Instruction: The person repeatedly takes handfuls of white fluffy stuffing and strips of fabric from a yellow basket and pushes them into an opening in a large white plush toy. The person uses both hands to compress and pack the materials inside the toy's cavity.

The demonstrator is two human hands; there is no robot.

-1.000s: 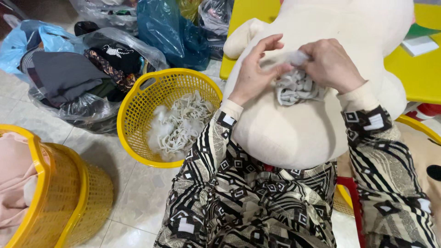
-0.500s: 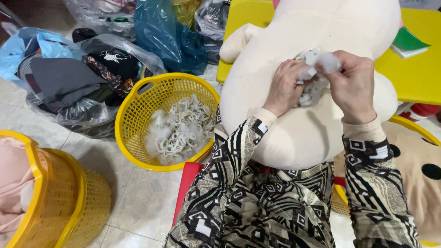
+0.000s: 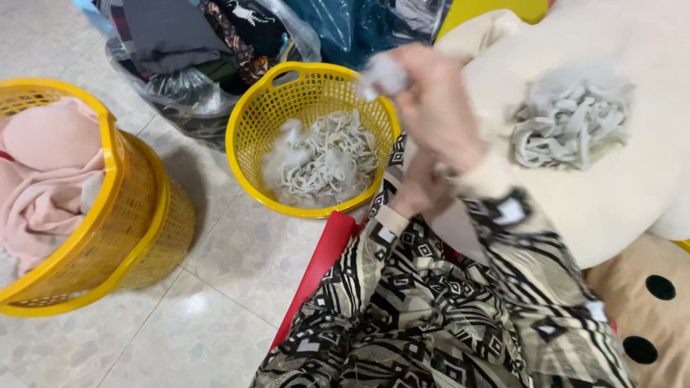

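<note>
A big cream plush toy point(image 3: 618, 194) lies on my lap, with grey-white stuffing strips point(image 3: 568, 122) bulging from an opening in it. My right hand point(image 3: 438, 108), blurred, reaches left across the toy and pinches a white tuft of stuffing point(image 3: 384, 73) above the rim of a round yellow basket point(image 3: 248, 129). The basket holds a heap of pale stuffing strips point(image 3: 320, 162). Lower down, my left hand point(image 3: 419, 192) rests against the toy's side under my right forearm, its fingers curled and partly hidden.
A larger yellow basket point(image 3: 136, 215) with pink fabric point(image 3: 47, 165) stands at the left on the tiled floor point(image 3: 215, 302). Plastic bags of dark clothes point(image 3: 194, 50) lie behind the baskets. A tan cushion with black dots point(image 3: 647, 309) sits at the lower right.
My right hand has left the toy's opening and swung left towards the round basket with a tuft of stuffing. My left hand has dropped lower. The view has shifted closer and leftward.
</note>
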